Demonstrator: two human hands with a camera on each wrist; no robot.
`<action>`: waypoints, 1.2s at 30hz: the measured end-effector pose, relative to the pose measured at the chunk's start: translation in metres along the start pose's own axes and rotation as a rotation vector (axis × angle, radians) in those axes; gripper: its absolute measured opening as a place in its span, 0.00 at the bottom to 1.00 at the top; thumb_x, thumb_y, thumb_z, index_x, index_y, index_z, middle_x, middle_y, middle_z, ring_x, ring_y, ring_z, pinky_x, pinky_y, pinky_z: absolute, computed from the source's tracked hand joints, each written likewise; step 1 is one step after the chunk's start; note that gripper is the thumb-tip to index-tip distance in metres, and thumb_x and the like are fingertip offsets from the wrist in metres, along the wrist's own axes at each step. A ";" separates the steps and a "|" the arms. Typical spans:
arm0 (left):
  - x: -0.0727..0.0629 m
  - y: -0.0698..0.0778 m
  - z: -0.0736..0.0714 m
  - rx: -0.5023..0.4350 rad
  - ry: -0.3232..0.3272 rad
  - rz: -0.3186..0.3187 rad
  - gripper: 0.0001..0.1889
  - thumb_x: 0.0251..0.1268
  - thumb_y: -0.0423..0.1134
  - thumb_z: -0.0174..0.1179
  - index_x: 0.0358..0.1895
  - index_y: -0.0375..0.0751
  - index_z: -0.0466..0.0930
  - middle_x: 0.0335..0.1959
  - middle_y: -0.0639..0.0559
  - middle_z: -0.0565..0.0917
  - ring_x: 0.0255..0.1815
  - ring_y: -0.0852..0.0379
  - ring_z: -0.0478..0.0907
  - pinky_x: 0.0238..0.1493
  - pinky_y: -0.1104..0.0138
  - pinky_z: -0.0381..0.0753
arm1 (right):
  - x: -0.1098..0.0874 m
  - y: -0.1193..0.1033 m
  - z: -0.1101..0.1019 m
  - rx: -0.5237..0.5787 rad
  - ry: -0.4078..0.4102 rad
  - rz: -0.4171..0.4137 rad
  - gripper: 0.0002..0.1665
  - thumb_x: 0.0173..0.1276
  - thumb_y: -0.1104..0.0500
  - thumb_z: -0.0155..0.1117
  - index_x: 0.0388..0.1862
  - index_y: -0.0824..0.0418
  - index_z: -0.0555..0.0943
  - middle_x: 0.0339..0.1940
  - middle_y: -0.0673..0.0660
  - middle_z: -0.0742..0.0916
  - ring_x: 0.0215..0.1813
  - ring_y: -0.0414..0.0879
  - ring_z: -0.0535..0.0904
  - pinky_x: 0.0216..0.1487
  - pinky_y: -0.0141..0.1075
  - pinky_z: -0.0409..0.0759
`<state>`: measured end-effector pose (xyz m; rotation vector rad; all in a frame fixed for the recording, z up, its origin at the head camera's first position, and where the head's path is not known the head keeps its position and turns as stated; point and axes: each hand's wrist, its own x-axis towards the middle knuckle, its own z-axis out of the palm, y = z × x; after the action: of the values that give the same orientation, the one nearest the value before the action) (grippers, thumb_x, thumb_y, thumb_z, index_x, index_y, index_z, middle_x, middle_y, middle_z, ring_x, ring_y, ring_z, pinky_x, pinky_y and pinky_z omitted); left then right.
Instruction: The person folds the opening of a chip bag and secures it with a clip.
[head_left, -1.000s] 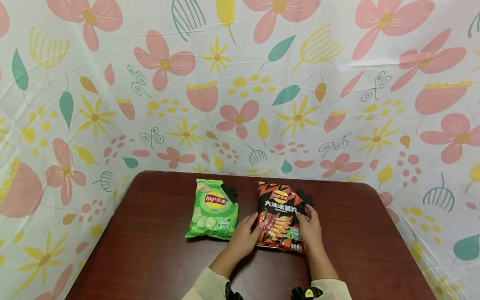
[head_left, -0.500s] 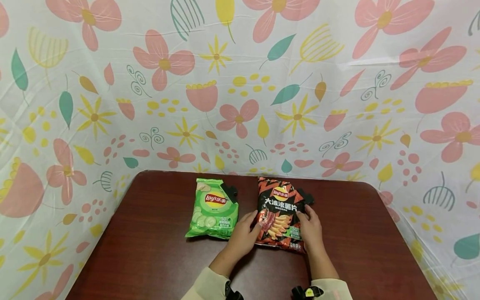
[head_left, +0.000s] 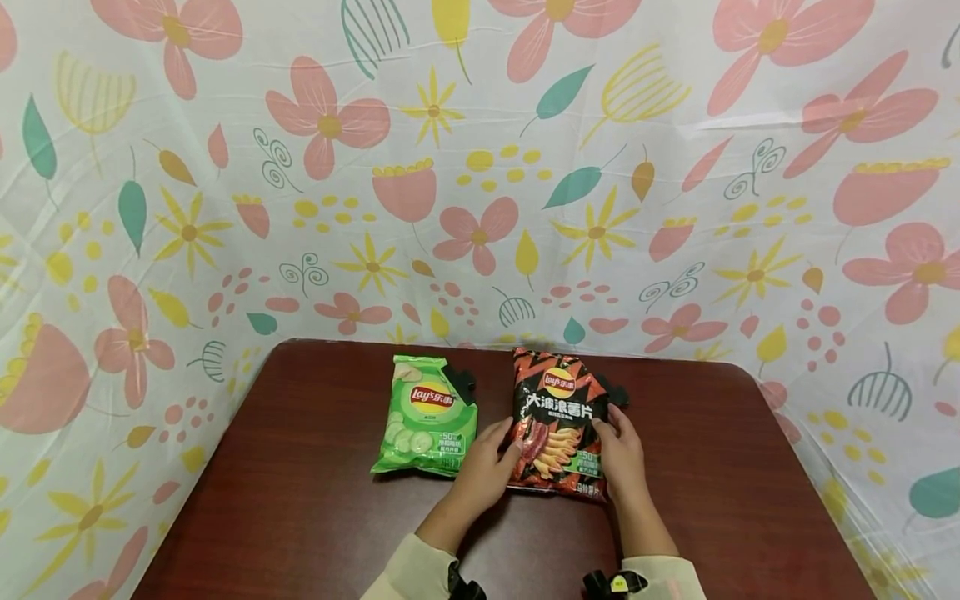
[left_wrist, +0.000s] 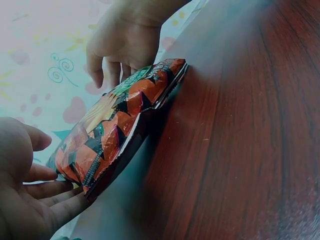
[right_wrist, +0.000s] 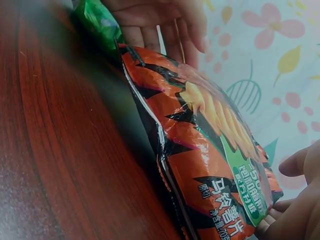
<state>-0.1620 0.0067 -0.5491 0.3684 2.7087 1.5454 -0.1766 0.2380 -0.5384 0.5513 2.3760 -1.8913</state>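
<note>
A black-and-red Lay's potato chip bag point(head_left: 555, 429) faces up between both hands at the table's middle. My left hand point(head_left: 482, 471) holds its left side; the left wrist view shows fingers point(left_wrist: 65, 207) under the edge and the thumb a little off the front. My right hand point(head_left: 624, 454) holds the right side, its fingertips partly hidden behind the bag in the right wrist view. The bag's lower edge is tilted up over the tabletop, a dark shadow beneath. Left of it lies a green Lay's bag point(head_left: 427, 421), close to the left knuckles.
A black toothed piece point(head_left: 617, 393) shows at the red bag's upper right corner, and a similar black piece point(head_left: 467, 385) at the green bag's. The dark red-brown wooden table point(head_left: 300, 500) meets a flowered curtain point(head_left: 480, 167) at the back and sides.
The black-and-red bag's top edge has shifted toward the back of the table, and its lower edge slightly too. Both hands stay at its sides. The green bag has not moved.
</note>
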 end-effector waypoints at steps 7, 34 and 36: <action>0.000 -0.001 -0.003 -0.031 0.006 -0.018 0.28 0.79 0.49 0.51 0.75 0.39 0.67 0.71 0.42 0.74 0.72 0.42 0.72 0.63 0.53 0.81 | -0.002 -0.005 0.002 0.011 -0.004 -0.014 0.39 0.83 0.48 0.47 0.85 0.52 0.47 0.85 0.62 0.53 0.83 0.63 0.52 0.76 0.60 0.60; -0.003 -0.004 -0.023 -0.043 0.029 -0.045 0.31 0.80 0.51 0.50 0.77 0.38 0.64 0.74 0.37 0.69 0.75 0.38 0.67 0.70 0.44 0.72 | 0.001 -0.017 0.016 0.081 -0.046 -0.089 0.35 0.82 0.53 0.49 0.84 0.52 0.54 0.84 0.62 0.59 0.82 0.60 0.58 0.79 0.59 0.57; -0.004 -0.005 -0.023 -0.042 0.030 -0.049 0.31 0.80 0.51 0.50 0.77 0.38 0.63 0.74 0.37 0.69 0.75 0.37 0.67 0.70 0.44 0.71 | 0.001 -0.019 0.017 0.087 -0.049 -0.097 0.35 0.82 0.53 0.49 0.83 0.53 0.54 0.83 0.61 0.59 0.81 0.60 0.58 0.79 0.58 0.57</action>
<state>-0.1621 -0.0162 -0.5416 0.2777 2.6807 1.6059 -0.1863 0.2182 -0.5254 0.3975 2.3398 -2.0314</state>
